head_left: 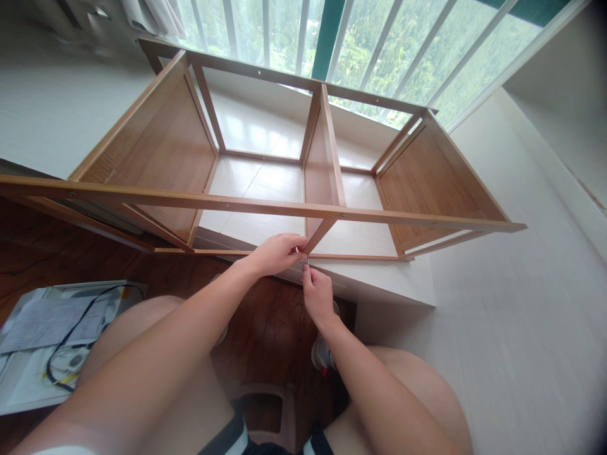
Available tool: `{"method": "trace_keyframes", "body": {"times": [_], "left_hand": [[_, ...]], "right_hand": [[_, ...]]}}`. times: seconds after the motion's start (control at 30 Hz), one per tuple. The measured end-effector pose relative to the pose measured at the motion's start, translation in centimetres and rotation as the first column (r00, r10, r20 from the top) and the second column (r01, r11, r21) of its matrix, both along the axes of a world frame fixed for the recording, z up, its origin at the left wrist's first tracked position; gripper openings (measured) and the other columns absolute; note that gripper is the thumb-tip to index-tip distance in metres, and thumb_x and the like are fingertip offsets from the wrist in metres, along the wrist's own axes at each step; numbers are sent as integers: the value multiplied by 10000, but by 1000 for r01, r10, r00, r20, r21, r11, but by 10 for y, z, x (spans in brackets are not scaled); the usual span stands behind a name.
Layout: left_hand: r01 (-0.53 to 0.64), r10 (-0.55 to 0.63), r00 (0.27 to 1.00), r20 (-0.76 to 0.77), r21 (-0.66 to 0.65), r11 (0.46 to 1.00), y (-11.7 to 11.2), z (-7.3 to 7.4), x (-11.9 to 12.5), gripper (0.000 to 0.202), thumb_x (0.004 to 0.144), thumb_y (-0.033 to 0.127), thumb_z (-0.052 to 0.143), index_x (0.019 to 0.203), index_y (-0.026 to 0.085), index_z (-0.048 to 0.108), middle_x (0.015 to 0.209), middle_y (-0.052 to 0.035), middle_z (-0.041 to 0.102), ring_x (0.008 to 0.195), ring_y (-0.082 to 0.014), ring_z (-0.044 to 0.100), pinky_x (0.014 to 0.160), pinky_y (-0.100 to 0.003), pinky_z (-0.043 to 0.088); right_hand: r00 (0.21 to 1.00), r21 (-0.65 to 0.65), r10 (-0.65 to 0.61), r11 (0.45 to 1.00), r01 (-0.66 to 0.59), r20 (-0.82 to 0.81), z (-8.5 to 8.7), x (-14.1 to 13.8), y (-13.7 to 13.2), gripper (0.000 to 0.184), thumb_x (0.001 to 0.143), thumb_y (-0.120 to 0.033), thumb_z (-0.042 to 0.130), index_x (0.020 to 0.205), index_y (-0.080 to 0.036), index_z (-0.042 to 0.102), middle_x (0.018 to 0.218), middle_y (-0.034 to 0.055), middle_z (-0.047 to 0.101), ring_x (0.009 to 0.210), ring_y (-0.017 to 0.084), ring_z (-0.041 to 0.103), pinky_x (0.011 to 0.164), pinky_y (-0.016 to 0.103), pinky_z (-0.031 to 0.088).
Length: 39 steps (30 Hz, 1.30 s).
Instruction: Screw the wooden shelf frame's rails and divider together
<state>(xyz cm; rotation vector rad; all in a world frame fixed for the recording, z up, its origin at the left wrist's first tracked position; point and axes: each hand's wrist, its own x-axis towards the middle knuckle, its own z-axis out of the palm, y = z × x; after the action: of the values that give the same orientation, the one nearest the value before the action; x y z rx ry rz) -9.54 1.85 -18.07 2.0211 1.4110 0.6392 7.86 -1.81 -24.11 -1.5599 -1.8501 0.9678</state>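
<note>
A wooden cabinet frame (265,207) with side panels and a middle divider (326,148) lies before me. My left hand (279,254) is closed, its thumb and fingertips at the joint where the divider's post (323,234) meets the lower rail (360,257). Just below that joint, my right hand (317,292) pinches a thin metal piece (308,260) pointing up at the rail. Whether it is a screw or a hex key is too small to tell. The fingertips partly hide the joint.
The frame stands on a pale tiled ledge (393,273) beside a barred window (284,31). At lower left, papers (52,322) and a black cable (76,335) lie on a white surface. Between my legs is a plastic stool (287,411) on the dark wooden floor (265,328).
</note>
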Motion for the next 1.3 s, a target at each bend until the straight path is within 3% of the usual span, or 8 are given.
{"method": "trace_keyframes", "body": {"times": [0.63, 0.77, 0.83, 0.97, 1.13, 1.2, 1.3], "left_hand": [[-1, 1, 1000, 14, -16, 1000, 0, 0, 0, 158, 840, 278, 541, 830, 169, 655, 819, -31, 643, 768, -139, 557, 718, -247, 416], [-1, 2, 1000, 18, -17, 1000, 0, 0, 1, 160, 839, 274, 543, 839, 171, 665, 828, -32, 649, 775, -138, 560, 720, -243, 420], [-3, 4, 1000, 16, -16, 1000, 0, 0, 1, 160, 837, 273, 544, 835, 169, 665, 830, -33, 650, 774, -138, 560, 714, -241, 419], [-1, 1, 1000, 11, -21, 1000, 0, 1, 0, 167, 836, 273, 542, 839, 167, 670, 830, -33, 652, 771, -136, 560, 711, -241, 417], [-8, 8, 1000, 8, -11, 1000, -1, 1, 1, 170, 840, 268, 527, 836, 163, 661, 820, -30, 644, 763, -131, 551, 713, -241, 412], [-11, 11, 1000, 5, -1, 1000, -1, 1, 1, 159, 840, 262, 525, 812, 161, 645, 811, -26, 639, 754, -128, 546, 705, -240, 406], [-14, 14, 1000, 1, 13, 1000, -1, 0, 1, 150, 839, 259, 527, 786, 161, 628, 805, -24, 637, 741, -125, 541, 695, -241, 401]], "right_hand": [[1000, 6, -1, 1000, 1, 28, 0, 1, 2, 492, 957, -458, 368, 555, -176, 379, 517, -1, 367, 527, 111, 269, 555, 272, 164], [997, -38, -2, 999, -1, -81, -2, -1, 1, 508, 948, -501, 377, 557, -178, 365, 512, -5, 383, 516, 102, 296, 536, 259, 181], [974, -151, -25, 988, -9, -225, -3, -4, 0, 521, 936, -555, 381, 574, -182, 361, 507, -13, 387, 492, 93, 321, 509, 245, 200], [803, -456, -206, 886, -91, -559, -1, -13, -3, 531, 876, -656, 445, 618, -206, 329, 450, -67, 287, 391, 72, 263, 427, 228, 189], [558, -585, -337, 729, -355, -758, 15, -12, -6, 533, 892, -638, 454, 643, -212, 255, 468, -82, 203, 403, 76, 232, 428, 218, 215], [513, -592, -353, 675, -440, -783, 21, -8, -6, 521, 913, -607, 443, 651, -207, 236, 488, -74, 203, 426, 80, 223, 441, 217, 236], [511, -602, -361, 656, -454, -780, 24, -5, -5, 513, 928, -589, 425, 655, -205, 224, 496, -69, 196, 436, 85, 207, 446, 215, 235]]}}
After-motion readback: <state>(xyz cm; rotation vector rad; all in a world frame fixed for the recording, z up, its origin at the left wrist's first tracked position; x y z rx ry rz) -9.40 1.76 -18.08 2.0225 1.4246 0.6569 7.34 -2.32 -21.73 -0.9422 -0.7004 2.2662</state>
